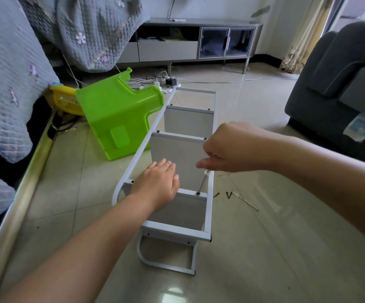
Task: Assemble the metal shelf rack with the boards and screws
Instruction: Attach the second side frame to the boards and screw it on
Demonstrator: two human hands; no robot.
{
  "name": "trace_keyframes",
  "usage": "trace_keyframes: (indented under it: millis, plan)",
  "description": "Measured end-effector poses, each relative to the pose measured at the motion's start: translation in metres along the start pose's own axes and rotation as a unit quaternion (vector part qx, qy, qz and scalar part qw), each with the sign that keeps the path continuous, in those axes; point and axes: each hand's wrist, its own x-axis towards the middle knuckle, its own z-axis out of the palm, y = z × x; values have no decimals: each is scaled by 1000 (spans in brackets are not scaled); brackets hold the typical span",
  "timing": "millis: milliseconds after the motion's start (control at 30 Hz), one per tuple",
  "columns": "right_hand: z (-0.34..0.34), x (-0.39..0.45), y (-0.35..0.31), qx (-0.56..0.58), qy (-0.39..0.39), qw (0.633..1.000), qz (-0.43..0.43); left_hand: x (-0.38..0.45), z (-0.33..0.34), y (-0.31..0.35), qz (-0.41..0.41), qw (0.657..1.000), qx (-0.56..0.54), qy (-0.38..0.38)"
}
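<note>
The white shelf rack point(212, 136) lay on the tiled floor point(264, 248), grey boards point(177, 156) fitted. The left hand point(157, 182) pressed flat, fingers straight, on its near crossbar; the right hand point(227, 147) pinched a screwdriver point(203, 182) on a screw point(198, 193). Loose screws point(228, 195) lay at three o'clock, a green plastic stool point(116, 119) at ten o'clock, touching the rail.

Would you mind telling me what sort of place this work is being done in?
Most likely a home living room: a low TV cabinet stands against the far wall, a dark grey sofa sits on the right, and the floor is glossy tile.
</note>
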Motion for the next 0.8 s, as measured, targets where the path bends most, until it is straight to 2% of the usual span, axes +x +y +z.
trace_keyframes:
  millis: [133,300,400,500,667,733,800]
  plan:
    - [-6,0,-5,-21,-30,998,42,-2,-2,0,-3,1000,5,4]
    - [-10,-4,-2,58,-55,996,-35,-7,-5,1,-3,1000,-2,3]
    - [-12,-3,-4,18,-20,999,-42,-7,-4,0,-3,1000,-5,5]
    - [-8,-2,-7,-3,-1,1000,-7,-7,-2,-1,-1,1000,-4,7]
    - [-4,-3,-8,-19,-67,997,37,-8,-1,-2,2,1000,3,-5]
    - [-4,-4,-8,2,-88,994,67,-9,-1,-2,3,1000,7,-7]
    - [-2,-6,-4,46,-77,991,101,-8,-3,-2,0,1000,7,-13]
